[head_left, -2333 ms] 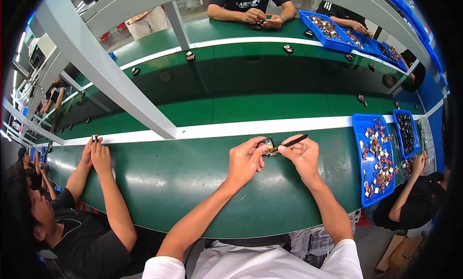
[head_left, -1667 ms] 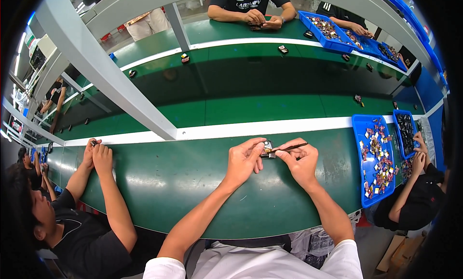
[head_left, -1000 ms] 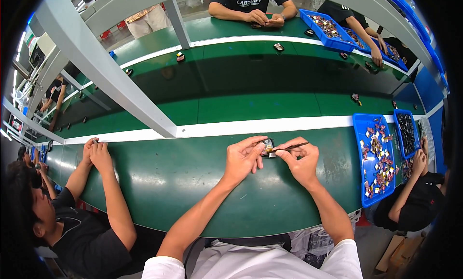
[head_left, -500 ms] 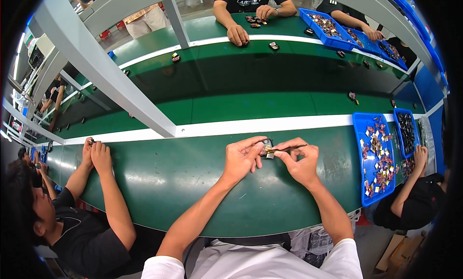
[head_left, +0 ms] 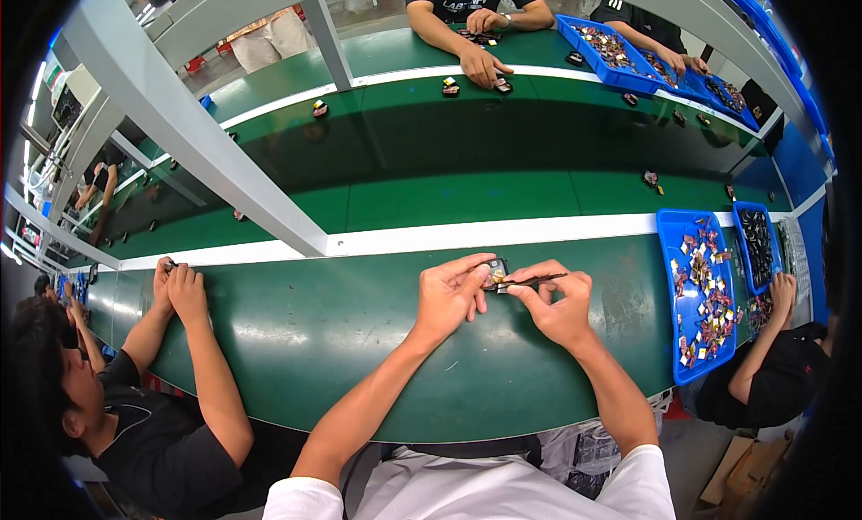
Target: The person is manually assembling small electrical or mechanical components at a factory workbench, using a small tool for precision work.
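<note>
Here's the small black-cased device [head_left: 496, 268], up near the far edge of the workbench [head_left: 359, 340], right of its middle, with a pale patch and bits of yellow showing on its open face. I can't tell whether it rests on the green top or sits just above it. My left hand [head_left: 452, 295] has it by its left side, thumb and forefinger pinching, the other fingers curled in below. In comes my right hand [head_left: 561, 309] from the other side: thumb and fingertips pressed together around the dark tweezers [head_left: 540, 279], their tip right at the device's lower right edge. Whether the tip grips anything, I can't tell.

Outward now! Over by the workbench's right end lies a long blue tray [head_left: 669, 295], its far edge close to the white rail [head_left: 503, 228], small red, yellow and white parts [head_left: 705, 291] scattered inside. Just beyond its right side, a smaller blue tray [head_left: 739, 237] is heaped with black pieces [head_left: 757, 255]. Toward the bench's left end, a co-worker's hands [head_left: 184, 291] meet at the far edge. Past the rail runs the green conveyor belt [head_left: 449, 197], and at its far edge another person's hand [head_left: 482, 66] touches a small dark unit [head_left: 504, 85].
</note>
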Demonstrator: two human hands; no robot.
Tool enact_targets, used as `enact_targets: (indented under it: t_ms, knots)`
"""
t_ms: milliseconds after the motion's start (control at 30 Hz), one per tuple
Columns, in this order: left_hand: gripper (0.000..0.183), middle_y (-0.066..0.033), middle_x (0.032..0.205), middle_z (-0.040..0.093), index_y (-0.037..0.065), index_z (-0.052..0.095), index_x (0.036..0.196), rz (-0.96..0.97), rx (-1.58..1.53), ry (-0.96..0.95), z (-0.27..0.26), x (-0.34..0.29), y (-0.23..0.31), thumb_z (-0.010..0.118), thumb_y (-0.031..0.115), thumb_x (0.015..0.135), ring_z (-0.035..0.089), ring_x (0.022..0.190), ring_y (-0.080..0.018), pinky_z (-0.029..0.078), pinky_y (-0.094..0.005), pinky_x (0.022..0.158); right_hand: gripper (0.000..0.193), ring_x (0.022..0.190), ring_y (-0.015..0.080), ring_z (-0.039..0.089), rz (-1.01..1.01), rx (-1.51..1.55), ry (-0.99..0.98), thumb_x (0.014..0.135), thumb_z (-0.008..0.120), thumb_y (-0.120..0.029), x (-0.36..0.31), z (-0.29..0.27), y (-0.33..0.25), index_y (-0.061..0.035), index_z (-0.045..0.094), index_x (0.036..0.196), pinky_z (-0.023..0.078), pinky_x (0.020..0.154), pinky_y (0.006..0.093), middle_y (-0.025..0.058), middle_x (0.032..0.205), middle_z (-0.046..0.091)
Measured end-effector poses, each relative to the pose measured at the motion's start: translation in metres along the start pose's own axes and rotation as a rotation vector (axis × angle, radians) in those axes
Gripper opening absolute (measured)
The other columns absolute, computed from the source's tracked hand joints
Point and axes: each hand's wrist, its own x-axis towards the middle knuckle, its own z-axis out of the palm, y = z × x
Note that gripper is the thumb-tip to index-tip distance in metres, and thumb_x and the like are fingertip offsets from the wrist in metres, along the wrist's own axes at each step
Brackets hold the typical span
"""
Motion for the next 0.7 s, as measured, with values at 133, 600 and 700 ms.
enact_targets:
  t_ms: [133, 600, 700]
  knots:
    - [0.028, -0.0117, 0.084, 0.072, -0.009, 0.068, 0.126, 0.007, 0.046, -0.014, -0.0024, 0.0002, -0.0001, 0.062, 0.008, 0.104, 0.063, 0.054, -0.0114, 0.047, -0.0226, 0.042, 0.008, 0.042, 0.0048, 0.042, 0.011, -0.039, -0.027, 0.077, 0.083, 0.004, 0.0002, -0.0007, -0.0011, 0.0041, 0.075, 0.08, 0.042, 0.047, 0.0223, 0.0081, 0.089, 0.079]
    - [0.029, -0.0076, 0.073, 0.07, -0.008, 0.069, 0.123, -0.08, 0.028, -0.023, -0.0023, 0.0023, 0.0066, 0.066, 0.011, 0.102, 0.061, 0.052, -0.0095, 0.046, -0.0238, 0.043, 0.018, 0.044, 0.0069, 0.051, -0.221, -0.109, -0.017, 0.073, 0.081, 0.01, -0.0016, 0.004, 0.0003, -0.004, 0.075, 0.083, 0.041, 0.046, 0.0223, 0.0084, 0.085, 0.08]
    - [0.031, -0.0066, 0.075, 0.071, -0.008, 0.068, 0.124, -0.067, 0.088, -0.043, -0.0012, -0.0006, 0.0095, 0.069, 0.011, 0.099, 0.06, 0.055, -0.008, 0.047, -0.0236, 0.044, 0.017, 0.05, 0.0114, 0.065, -0.255, -0.152, -0.004, 0.075, 0.081, 0.004, -0.0017, 0.0054, -0.0003, -0.008, 0.072, 0.084, 0.037, 0.045, 0.0262, 0.004, 0.081, 0.079]
